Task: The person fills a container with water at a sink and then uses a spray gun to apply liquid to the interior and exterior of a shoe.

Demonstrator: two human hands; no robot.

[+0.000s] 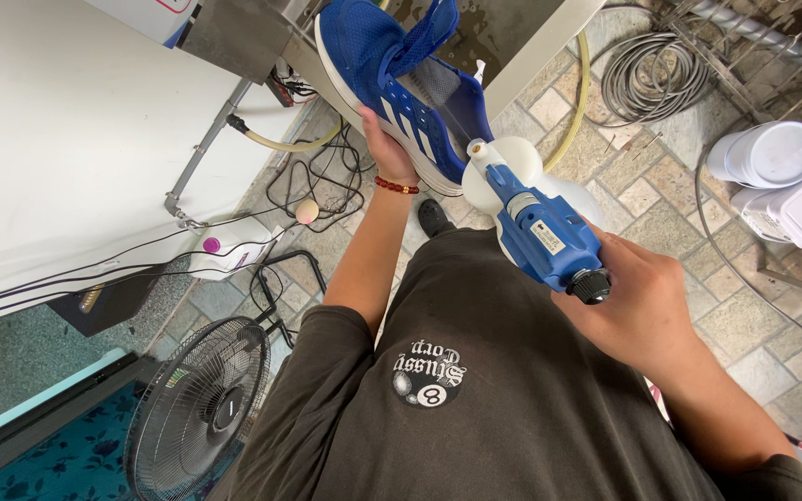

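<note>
My left hand point(384, 148) grips a blue sports shoe point(392, 74) with white stripes from underneath, holding it up on its side over a wet metal sink point(485, 32). My right hand point(638, 306) is closed around a blue spray gun point(545, 232) with a white cup under it. The gun's white nozzle sits right at the shoe's heel opening. A red bead bracelet point(396, 186) circles my left wrist.
A black floor fan point(201, 408) stands at lower left beside cables and a white bottle point(229, 252). White lidded tubs point(791, 181) and a coiled grey hose point(647, 79) lie on the stone-tiled floor at right. A white appliance point(67, 139) fills the left.
</note>
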